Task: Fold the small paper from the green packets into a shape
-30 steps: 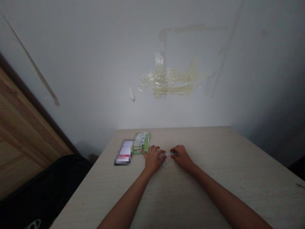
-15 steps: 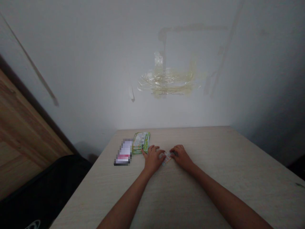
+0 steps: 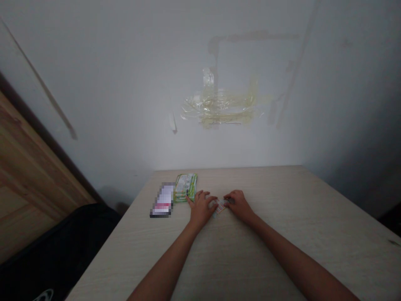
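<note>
A small flat printed piece of paper [image 3: 220, 205], white with reddish and bluish parts, lies on the table between my hands. On its left edge, my left hand [image 3: 201, 211] pinches it with thumb and index finger while the other fingers are spread. The right edge is between the curled fingers and thumb of my right hand [image 3: 239, 206]. Fingertips cover both ends of the paper, and its print is too small to read. Just beyond my left hand sits a stack of green and white packets [image 3: 186, 187], close to its outer fingers.
Left of the packets lies a pixelated phone-like object [image 3: 163, 200] with a dark edge. The pale wooden table [image 3: 282, 188] meets a wall [image 3: 125, 83] bearing clear tape [image 3: 222, 104]. A black bag-like item [image 3: 62, 246] and wooden panel [image 3: 28, 179] stand at left.
The paper between my fingers has shifted slightly and shows more of its reddish print. My right hand has moved very little; my left hand stays in place.
</note>
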